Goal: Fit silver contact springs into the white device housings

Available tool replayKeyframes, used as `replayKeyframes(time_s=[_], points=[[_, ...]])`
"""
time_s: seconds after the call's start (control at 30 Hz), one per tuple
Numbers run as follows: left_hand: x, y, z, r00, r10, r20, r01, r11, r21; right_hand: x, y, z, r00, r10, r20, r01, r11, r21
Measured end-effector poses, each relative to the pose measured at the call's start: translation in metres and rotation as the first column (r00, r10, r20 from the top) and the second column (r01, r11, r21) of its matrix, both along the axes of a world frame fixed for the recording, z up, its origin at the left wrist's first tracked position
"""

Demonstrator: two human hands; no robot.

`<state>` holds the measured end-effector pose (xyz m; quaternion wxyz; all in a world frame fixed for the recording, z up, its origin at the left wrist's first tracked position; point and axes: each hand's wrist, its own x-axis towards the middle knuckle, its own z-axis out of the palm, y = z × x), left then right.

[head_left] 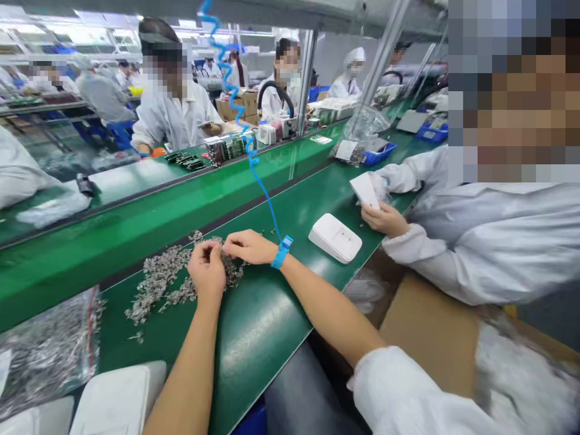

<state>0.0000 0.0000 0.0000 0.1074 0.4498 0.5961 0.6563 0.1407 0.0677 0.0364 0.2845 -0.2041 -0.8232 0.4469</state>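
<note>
Over a spread pile of small metal parts (156,278) on the green bench, my left hand (207,269) has its fingers curled and pinched together. Close beside it, my right hand (249,246) also pinches with thumb and forefinger, the tips nearly meeting those of the left. Whatever sits between the fingertips is too small to make out. Around my right wrist is a blue wrist strap (281,252) with a coiled blue cord (247,136) rising from it. A white plastic housing (335,238) with slots in its face lies to the right of my hands.
A clear bag of metal parts (49,344) and white housings (120,399) lie at the near left. A co-worker at right holds a white piece (365,188). Behind the bench runs a green conveyor belt (136,208); a blue tray (379,153) stands at the far right.
</note>
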Motion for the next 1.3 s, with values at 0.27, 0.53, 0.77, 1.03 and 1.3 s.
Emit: replayKeyframes(time_s=[0.27,0.53,0.77,1.03,1.3], points=[[0.005,-0.004,0.004,0.989,-0.15,-0.014,0.15,0.989,-0.011,0.003,0.002,-0.001,0.975,-0.059,-0.212,0.08,0.993,0.09],[0.004,-0.005,0.005,0.945,-0.296,0.142,0.299,0.954,-0.002,0.004,0.007,-0.004,0.972,-0.062,-0.225,0.033,0.991,-0.132],[0.003,-0.003,0.002,0.983,-0.161,0.085,0.158,0.987,0.042,-0.004,0.002,-0.009,0.995,-0.103,-0.006,0.103,0.994,-0.023],[0.002,-0.004,0.001,0.99,-0.138,0.012,0.138,0.99,0.034,0.003,0.008,-0.006,0.979,-0.173,-0.108,0.169,0.985,-0.039],[0.006,-0.006,0.004,0.961,-0.087,-0.263,0.108,0.992,0.065,0.041,0.025,0.001,0.545,-0.779,0.309,0.709,0.625,0.326]])
